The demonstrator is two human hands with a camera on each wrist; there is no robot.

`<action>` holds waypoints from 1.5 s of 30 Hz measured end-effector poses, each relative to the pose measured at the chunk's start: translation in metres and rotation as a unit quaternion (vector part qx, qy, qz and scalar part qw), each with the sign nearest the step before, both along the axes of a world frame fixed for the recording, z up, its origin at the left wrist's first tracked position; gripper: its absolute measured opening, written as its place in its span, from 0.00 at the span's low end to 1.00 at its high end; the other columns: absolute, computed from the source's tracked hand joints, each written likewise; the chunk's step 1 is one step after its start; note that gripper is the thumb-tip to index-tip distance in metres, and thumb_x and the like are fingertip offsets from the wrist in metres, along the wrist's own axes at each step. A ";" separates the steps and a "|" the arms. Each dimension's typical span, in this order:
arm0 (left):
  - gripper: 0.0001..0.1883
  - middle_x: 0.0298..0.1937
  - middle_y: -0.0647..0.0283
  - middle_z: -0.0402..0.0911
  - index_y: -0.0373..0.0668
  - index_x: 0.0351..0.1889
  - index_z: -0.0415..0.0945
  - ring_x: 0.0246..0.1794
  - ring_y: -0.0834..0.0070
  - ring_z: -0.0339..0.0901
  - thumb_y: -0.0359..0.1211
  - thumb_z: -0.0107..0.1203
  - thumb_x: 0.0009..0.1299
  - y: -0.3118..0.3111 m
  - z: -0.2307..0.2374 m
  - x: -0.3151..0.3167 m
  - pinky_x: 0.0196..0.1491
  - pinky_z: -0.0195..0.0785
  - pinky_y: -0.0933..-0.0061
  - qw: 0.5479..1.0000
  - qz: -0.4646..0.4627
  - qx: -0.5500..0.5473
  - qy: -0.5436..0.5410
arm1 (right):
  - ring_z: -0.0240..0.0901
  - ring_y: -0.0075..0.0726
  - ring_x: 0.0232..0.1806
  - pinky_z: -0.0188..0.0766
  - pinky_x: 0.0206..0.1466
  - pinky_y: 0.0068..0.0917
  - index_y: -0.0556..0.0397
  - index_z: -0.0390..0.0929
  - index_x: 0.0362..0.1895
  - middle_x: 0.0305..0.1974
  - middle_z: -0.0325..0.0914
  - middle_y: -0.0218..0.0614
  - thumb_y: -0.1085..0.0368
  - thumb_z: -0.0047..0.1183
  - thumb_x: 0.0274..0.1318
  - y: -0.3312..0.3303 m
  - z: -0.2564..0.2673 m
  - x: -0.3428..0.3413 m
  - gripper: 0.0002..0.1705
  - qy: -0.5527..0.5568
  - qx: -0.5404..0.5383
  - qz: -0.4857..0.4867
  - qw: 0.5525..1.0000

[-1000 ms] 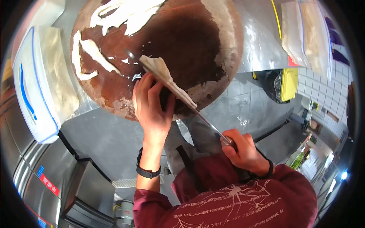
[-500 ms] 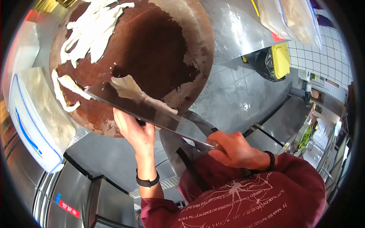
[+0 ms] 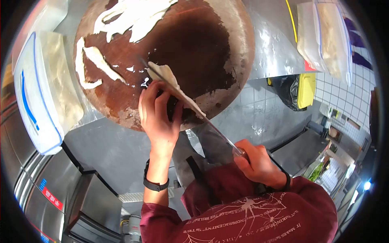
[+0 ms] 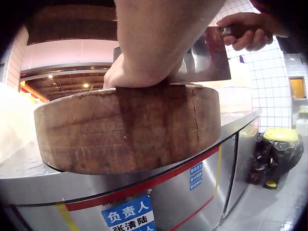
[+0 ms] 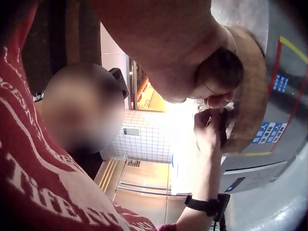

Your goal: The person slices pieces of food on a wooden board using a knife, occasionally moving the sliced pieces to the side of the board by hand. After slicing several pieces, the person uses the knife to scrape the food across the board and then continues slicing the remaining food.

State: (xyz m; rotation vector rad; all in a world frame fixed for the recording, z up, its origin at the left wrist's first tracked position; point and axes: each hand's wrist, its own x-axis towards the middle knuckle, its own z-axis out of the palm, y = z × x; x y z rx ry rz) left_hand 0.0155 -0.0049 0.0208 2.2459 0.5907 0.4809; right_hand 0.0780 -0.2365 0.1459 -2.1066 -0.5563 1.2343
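Observation:
My right hand (image 3: 258, 163) grips the handle of a broad cleaver (image 4: 209, 57) at the board's near right. Seen edge-on in the head view, its blade runs diagonally over the round wooden chopping board (image 3: 239, 44). A pale, limp strip of food (image 3: 170, 77) lies along the blade, mostly on its right side. My left hand (image 3: 160, 115) rests on the board to the left of the blade, fingers bent, fingertips at the strip's pale end; the blade and knuckles hide much of that contact. White strips (image 3: 142, 18) are heaped at the far side, and two loose pieces (image 3: 101, 62) lie at the left.
A zip bag (image 3: 38, 93) stands left of the board on the steel counter (image 3: 271, 44). More bags (image 3: 324, 36) are at the right. A yellow-lidded bin (image 3: 306, 91) with a black liner is on the floor at right. Steel cabinets (image 3: 87, 206) stand at lower left.
Half a second ago the cleaver was tilted with its broad side showing, over the left fingers; now it stands edge-on with the fingers visible beside it. The head view swung away and back.

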 end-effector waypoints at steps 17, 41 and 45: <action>0.21 0.58 0.56 0.76 0.40 0.45 0.76 0.62 0.55 0.73 0.27 0.69 0.53 0.003 0.001 0.004 0.65 0.63 0.48 0.998 -0.003 0.054 -0.033 | 0.72 0.46 0.18 0.69 0.25 0.33 0.57 0.71 0.46 0.21 0.71 0.39 0.60 0.55 0.63 -0.020 -0.033 -0.014 0.15 -0.065 0.070 -0.008 0.995; 0.09 0.45 0.63 0.80 0.42 0.34 0.78 0.51 0.61 0.76 0.23 0.64 0.57 0.000 0.005 0.018 0.56 0.63 0.61 0.997 0.059 0.033 -0.034 | 0.73 0.47 0.19 0.70 0.26 0.35 0.58 0.71 0.47 0.22 0.71 0.41 0.65 0.55 0.61 -0.028 -0.040 -0.015 0.14 -0.059 0.080 -0.011 0.995; 0.10 0.45 0.62 0.80 0.41 0.34 0.77 0.52 0.59 0.75 0.22 0.64 0.57 0.000 0.000 0.016 0.57 0.64 0.60 0.996 0.069 0.025 -0.059 | 0.73 0.48 0.19 0.70 0.26 0.35 0.58 0.70 0.48 0.21 0.71 0.40 0.64 0.56 0.61 -0.029 -0.040 -0.016 0.15 -0.052 0.084 -0.025 0.995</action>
